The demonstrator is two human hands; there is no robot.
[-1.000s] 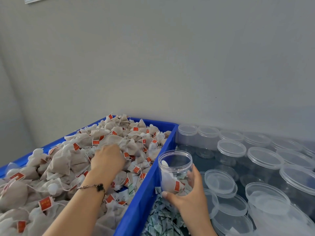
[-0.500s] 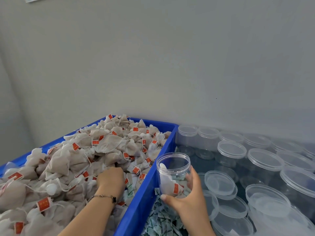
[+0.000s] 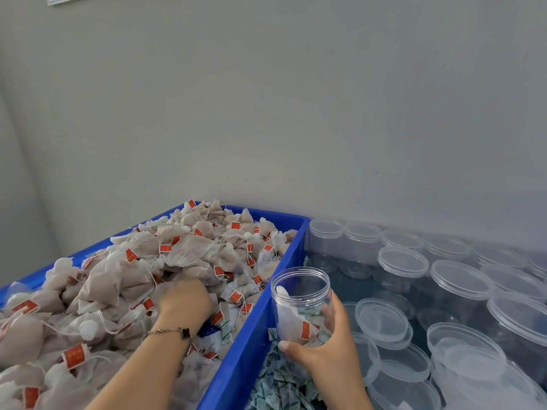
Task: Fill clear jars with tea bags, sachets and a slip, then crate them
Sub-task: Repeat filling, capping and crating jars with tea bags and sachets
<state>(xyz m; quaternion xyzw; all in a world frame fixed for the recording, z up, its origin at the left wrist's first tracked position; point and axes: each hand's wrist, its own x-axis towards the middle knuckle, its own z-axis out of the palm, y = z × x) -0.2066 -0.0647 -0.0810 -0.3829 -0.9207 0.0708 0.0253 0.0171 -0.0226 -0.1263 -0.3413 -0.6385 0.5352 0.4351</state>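
The right hand [image 3: 328, 347] wraps an upright lidless clear jar [image 3: 300, 303] holding a tea bag, beside the blue crate [image 3: 251, 344], while the left hand [image 3: 185, 300], knuckles up, digs into heaped tea bags [image 3: 189, 247], its grasp hidden.

Left hand [image 3: 185, 300] deeper among tea bags [image 3: 189, 250]

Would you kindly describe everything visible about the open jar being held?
The jar is a clear, seemingly plastic cylinder with a threaded rim and no lid. It stands upright, raised just right of the blue crate wall, above green-printed sachets. Inside lie a tea bag with a red tag and some sachets. The right hand grips its lower part.
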